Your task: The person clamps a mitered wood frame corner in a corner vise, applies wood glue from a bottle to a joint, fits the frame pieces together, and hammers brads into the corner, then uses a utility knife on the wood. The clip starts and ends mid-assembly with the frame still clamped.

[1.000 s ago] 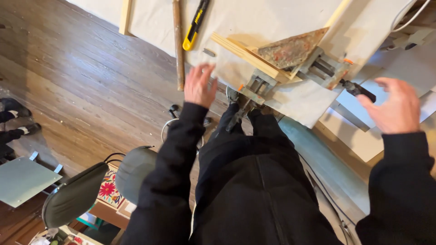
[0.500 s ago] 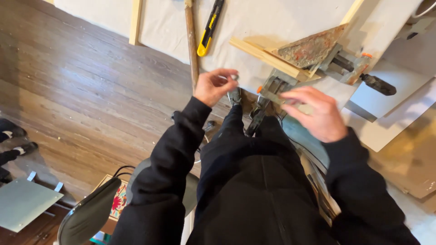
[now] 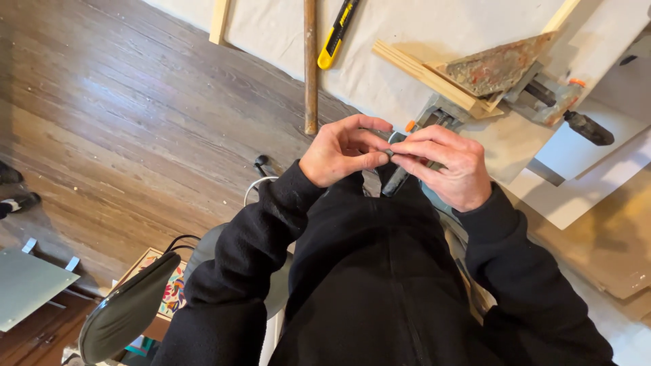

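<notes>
Now both hands meet just below the corner clamp [image 3: 468, 102], closer together than half a second ago. Left hand [image 3: 342, 150] and right hand [image 3: 444, 166] pinch one small grey part [image 3: 389, 153] fingertip-to-fingertip. Clamp itself hasn't moved.

Dark wooden floorboards [image 3: 122, 115] stretch away left of the hands, catching soft light. A pale drop cloth [image 3: 407, 27] covers the floor beyond them. Below them sits a grey chair [image 3: 129, 312].

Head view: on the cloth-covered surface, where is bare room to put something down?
Bare cloth lies between the wooden strip and the rusty rod, and above the wooden slats. It is crowded around the corner clamp, beside both hands.
</notes>
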